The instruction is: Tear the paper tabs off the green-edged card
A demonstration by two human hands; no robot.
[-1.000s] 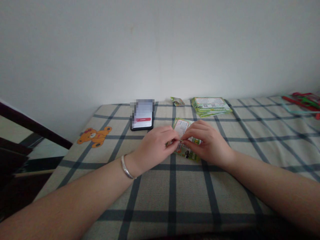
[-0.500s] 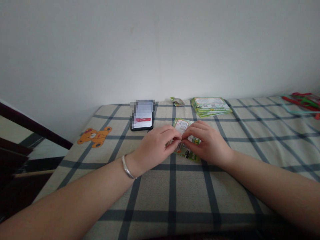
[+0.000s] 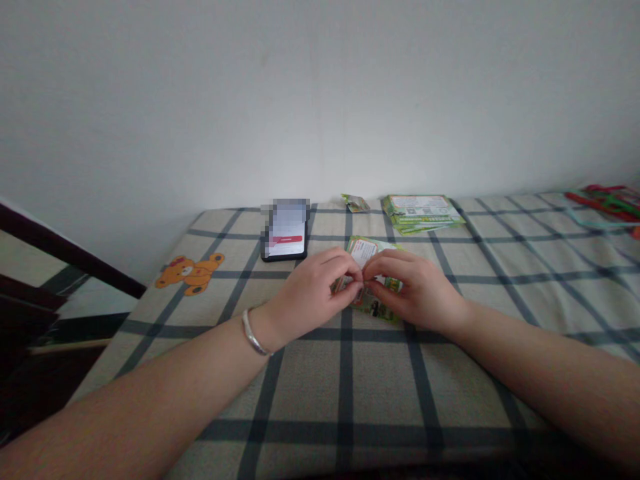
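My left hand (image 3: 323, 280), with a silver bangle at the wrist, and my right hand (image 3: 413, 280) meet at their fingertips. Thumb and fingers of each are pinched together, and whatever lies between them is too small and hidden to name. Directly beneath the fingertips is a green printed card or leaflet (image 3: 379, 309) with white text panels, flat on the checked tablecloth (image 3: 310, 393). Both hands partly cover it. Behind it, near the wall, lies a stack of similar green printed sheets (image 3: 423, 207), slightly fanned at the front.
A phone (image 3: 286, 243) with its screen lit lies left of the sheets. A small crumpled packet (image 3: 355, 203) sits by the wall. There is a teddy bear picture (image 3: 190, 273) at the left, and a red and green bundle (image 3: 607, 202) at the far right.
Both hands stay over the leaflet, still pinched together. Only their fingertips have shifted very slightly; the other things lie where they were.
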